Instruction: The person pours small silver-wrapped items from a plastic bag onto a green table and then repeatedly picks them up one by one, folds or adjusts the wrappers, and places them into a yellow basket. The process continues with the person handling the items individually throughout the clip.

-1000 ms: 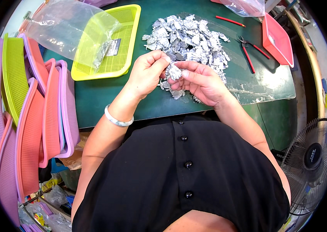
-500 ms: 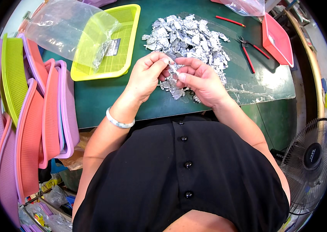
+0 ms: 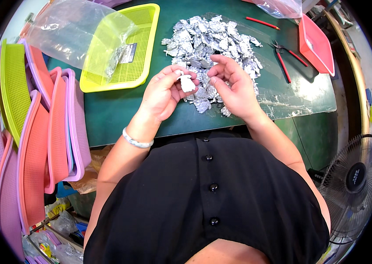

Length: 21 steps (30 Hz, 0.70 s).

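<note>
Between thumb and fingers, my left hand (image 3: 162,94) grips a small flat silvery-white metal piece (image 3: 187,83) with a ragged outline. To its right, my right hand (image 3: 236,90) is raised with the fingers loosely curled and the thumb apart from the index finger. Nothing shows in that hand. Both hands hover over the near side of a heap of similar silvery metal pieces (image 3: 212,42), partly covering it. The heap lies on a dark green tabletop (image 3: 111,119).
Left of the heap stands a yellow-green mesh basket (image 3: 147,66) with a clear plastic bag (image 3: 76,35) draped into it. Red-handled pliers (image 3: 284,66), a red pencil-like rod (image 3: 262,23) and a pink tray (image 3: 317,48) lie right. Stacked baskets (image 3: 36,163) flank me left; a fan (image 3: 353,180) right.
My hands have moved apart. My right hand has come away from the metal piece, which now shows face-up in my left hand.
</note>
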Motion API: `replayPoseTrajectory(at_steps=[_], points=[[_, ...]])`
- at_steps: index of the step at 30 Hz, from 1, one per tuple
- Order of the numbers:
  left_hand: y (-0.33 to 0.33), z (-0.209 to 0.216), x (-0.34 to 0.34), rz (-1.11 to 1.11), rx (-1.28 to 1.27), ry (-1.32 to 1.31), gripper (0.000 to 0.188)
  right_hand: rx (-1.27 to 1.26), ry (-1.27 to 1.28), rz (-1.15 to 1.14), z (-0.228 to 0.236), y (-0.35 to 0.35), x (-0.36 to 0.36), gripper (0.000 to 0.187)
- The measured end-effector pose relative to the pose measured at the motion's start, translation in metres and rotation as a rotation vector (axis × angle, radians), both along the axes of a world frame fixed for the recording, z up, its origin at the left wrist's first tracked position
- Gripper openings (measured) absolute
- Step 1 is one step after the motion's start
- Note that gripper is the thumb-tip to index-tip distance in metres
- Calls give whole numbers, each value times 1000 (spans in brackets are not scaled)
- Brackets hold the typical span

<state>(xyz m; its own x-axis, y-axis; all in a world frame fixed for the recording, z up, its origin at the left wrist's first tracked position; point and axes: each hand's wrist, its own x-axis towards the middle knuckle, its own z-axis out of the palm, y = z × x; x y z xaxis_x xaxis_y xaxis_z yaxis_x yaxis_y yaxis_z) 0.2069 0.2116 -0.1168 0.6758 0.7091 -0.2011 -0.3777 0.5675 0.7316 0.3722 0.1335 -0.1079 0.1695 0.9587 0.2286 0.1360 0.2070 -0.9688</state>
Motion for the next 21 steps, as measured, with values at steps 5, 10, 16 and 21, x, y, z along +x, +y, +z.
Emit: replayPoseTrajectory(at_steps=[5, 10, 16, 21], points=[[0, 0, -8, 63, -138, 56, 17, 218, -888, -85, 7, 8, 9, 50], [-3, -1, -9, 53, -41, 203, 12, 155, -1080, 0, 18, 6, 5, 53], [-4, -3, -6, 10, 32, 286, 11, 119, -1085, 33, 18, 9, 8, 56], [-8, 2, -5, -38, 112, 353, 11, 171, -957, 11, 17, 10, 11, 57]])
